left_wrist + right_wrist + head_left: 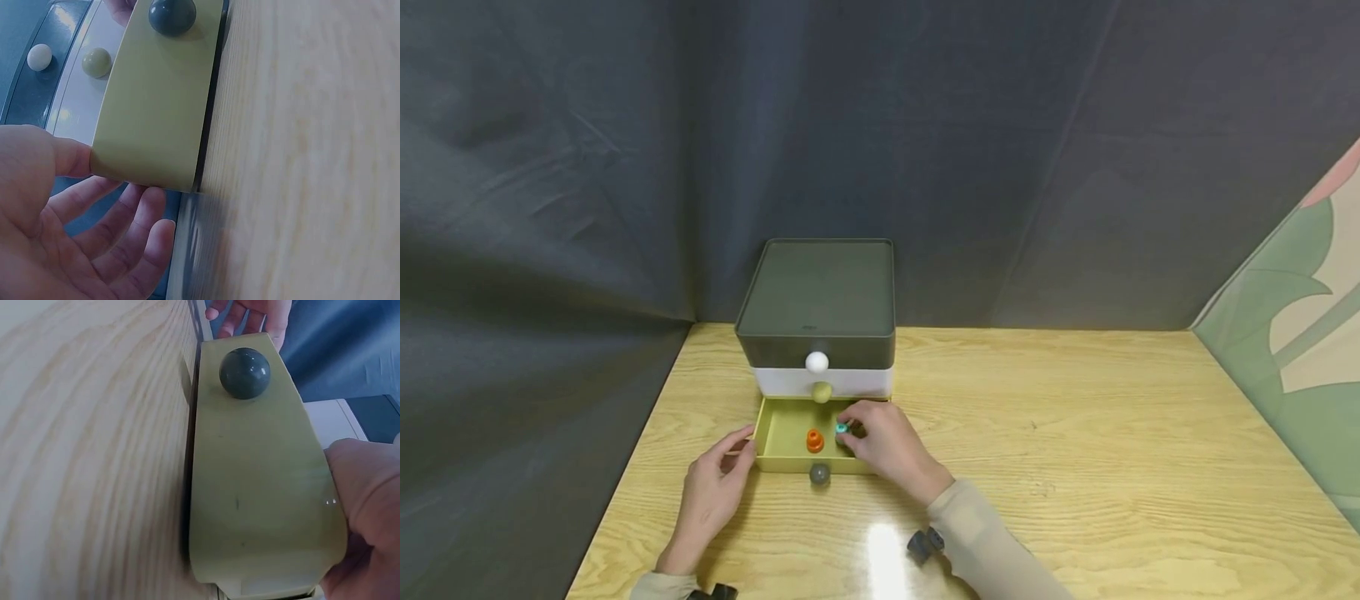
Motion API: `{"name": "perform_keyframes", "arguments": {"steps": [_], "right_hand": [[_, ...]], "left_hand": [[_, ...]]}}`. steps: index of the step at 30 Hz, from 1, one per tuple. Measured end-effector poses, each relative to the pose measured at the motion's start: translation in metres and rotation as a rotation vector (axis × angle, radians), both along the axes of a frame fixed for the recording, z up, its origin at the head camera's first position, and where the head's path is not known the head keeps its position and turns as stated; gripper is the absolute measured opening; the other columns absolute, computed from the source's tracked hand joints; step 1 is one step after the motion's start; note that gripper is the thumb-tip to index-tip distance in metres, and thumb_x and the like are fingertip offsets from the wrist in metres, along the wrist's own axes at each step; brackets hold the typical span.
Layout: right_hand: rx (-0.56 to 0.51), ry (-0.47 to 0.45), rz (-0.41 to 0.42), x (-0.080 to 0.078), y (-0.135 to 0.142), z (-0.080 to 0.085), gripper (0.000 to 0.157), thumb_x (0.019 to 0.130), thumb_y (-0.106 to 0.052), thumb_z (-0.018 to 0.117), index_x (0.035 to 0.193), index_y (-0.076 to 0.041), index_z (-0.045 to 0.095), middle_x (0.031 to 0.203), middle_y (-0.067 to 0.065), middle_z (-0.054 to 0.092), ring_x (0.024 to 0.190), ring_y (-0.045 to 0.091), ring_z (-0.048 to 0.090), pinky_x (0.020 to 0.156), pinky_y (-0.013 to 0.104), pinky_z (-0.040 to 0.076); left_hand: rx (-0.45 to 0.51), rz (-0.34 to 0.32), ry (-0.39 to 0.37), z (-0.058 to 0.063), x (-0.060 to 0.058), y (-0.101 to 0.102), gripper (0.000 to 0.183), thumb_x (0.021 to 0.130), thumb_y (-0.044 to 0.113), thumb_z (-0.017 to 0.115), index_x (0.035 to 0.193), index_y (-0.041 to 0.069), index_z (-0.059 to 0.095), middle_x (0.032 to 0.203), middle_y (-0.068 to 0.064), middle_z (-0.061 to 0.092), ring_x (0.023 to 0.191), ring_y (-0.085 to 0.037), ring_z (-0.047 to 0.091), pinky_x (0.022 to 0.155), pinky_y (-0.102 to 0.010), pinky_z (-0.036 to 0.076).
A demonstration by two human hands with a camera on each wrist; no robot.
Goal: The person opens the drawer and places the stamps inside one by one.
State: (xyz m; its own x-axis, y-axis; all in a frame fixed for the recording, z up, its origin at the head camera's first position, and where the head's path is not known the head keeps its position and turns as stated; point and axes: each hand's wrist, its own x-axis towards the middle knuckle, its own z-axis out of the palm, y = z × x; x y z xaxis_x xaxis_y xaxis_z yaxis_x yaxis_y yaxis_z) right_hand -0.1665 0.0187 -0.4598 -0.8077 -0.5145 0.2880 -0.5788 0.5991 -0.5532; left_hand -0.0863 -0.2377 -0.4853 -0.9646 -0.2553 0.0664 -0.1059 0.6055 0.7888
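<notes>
The bottom drawer of a small stacked cabinet is pulled out, olive-yellow with a dark grey knob. My right hand reaches over its right part and pinches a small teal ring-topped piece between thumb and forefinger. To the left of that, a small orange stepped piece stands on the drawer floor. My left hand touches the drawer's left side; in the left wrist view the thumb lies at the upper edge and the other fingers stay loosely bent against the side wall.
Above the drawer sit a white drawer with an olive knob and a dark grey top unit with a white knob. Dark curtains hang behind and left of the wooden table. A patterned cloth hangs at right.
</notes>
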Motion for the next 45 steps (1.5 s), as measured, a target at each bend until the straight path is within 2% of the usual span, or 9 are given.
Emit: {"name": "perform_keyframes", "arguments": {"steps": [5,15,19,22,27,31,35,40,45], "right_hand": [[0.029,0.000,-0.003,0.000,-0.005,0.001,0.017,0.090,-0.012,0.085,0.106,-0.006,0.082,0.101,0.005,0.082,0.084,0.013,0.076,0.076,0.023,0.059],[0.005,-0.037,0.030,-0.001,-0.009,-0.001,0.018,0.090,-0.008,0.085,0.107,-0.003,0.081,0.094,0.006,0.082,0.079,0.011,0.075,0.071,0.019,0.057],[-0.004,-0.058,0.022,-0.001,-0.006,-0.001,0.025,0.091,-0.012,0.085,0.113,-0.003,0.079,0.102,0.008,0.082,0.087,0.015,0.076,0.077,0.024,0.060],[-0.099,-0.056,0.022,0.000,0.000,-0.001,0.028,0.091,-0.013,0.085,0.115,-0.002,0.078,0.108,0.011,0.081,0.094,0.022,0.077,0.083,0.031,0.062],[-0.359,-0.074,-0.048,0.003,0.022,0.001,0.022,0.090,-0.009,0.085,0.110,-0.002,0.079,0.107,0.014,0.081,0.092,0.025,0.077,0.083,0.038,0.064],[-0.466,-0.126,-0.167,0.004,0.048,0.006,0.019,0.091,-0.006,0.083,0.109,-0.003,0.079,0.103,0.011,0.081,0.092,0.021,0.076,0.085,0.039,0.064],[-0.438,-0.151,-0.254,0.007,0.078,0.008,0.019,0.095,-0.005,0.078,0.114,-0.005,0.077,0.106,0.006,0.080,0.098,0.021,0.076,0.089,0.035,0.063],[-0.381,-0.131,-0.300,0.014,0.116,0.003,0.022,0.099,-0.005,0.073,0.121,-0.004,0.075,0.111,0.007,0.080,0.103,0.025,0.076,0.090,0.032,0.062],[-0.344,-0.077,-0.354,0.023,0.152,-0.001,0.023,0.101,-0.009,0.073,0.123,-0.005,0.074,0.113,0.007,0.080,0.102,0.013,0.074,0.088,0.024,0.060]], "left_hand": [[-0.010,0.004,-0.005,0.000,0.002,-0.002,0.038,0.110,0.029,0.058,0.144,0.014,0.068,0.126,-0.013,0.076,0.106,-0.026,0.075,0.095,-0.040,0.056],[-0.007,0.013,-0.002,0.000,0.004,-0.005,0.038,0.110,0.027,0.058,0.144,0.013,0.068,0.125,-0.014,0.076,0.107,-0.028,0.075,0.095,-0.039,0.056],[-0.004,0.010,0.000,-0.001,0.003,-0.004,0.038,0.110,0.027,0.058,0.144,0.012,0.068,0.125,-0.014,0.076,0.107,-0.029,0.075,0.097,-0.044,0.056],[-0.003,0.009,0.001,-0.001,0.001,-0.003,0.038,0.110,0.027,0.058,0.143,0.012,0.068,0.125,-0.014,0.076,0.107,-0.029,0.075,0.097,-0.044,0.056],[-0.003,0.005,-0.003,-0.002,0.000,-0.004,0.037,0.110,0.026,0.059,0.143,0.013,0.069,0.124,-0.014,0.076,0.107,-0.028,0.075,0.092,-0.038,0.055],[-0.015,0.000,0.000,-0.002,0.000,-0.007,0.038,0.110,0.027,0.058,0.144,0.012,0.068,0.124,-0.013,0.076,0.107,-0.028,0.075,0.092,-0.038,0.056],[-0.018,0.004,0.003,-0.001,0.000,-0.008,0.039,0.111,0.028,0.057,0.145,0.012,0.067,0.126,-0.014,0.076,0.108,-0.029,0.075,0.095,-0.044,0.057],[-0.014,0.001,0.000,-0.001,-0.001,-0.005,0.043,0.111,0.028,0.057,0.149,0.010,0.062,0.126,-0.014,0.075,0.110,-0.030,0.075,0.094,-0.046,0.058],[0.010,0.004,0.012,0.001,-0.003,-0.002,0.051,0.110,0.028,0.059,0.155,0.005,0.050,0.127,-0.016,0.075,0.110,-0.031,0.076,0.093,-0.044,0.056]]}}
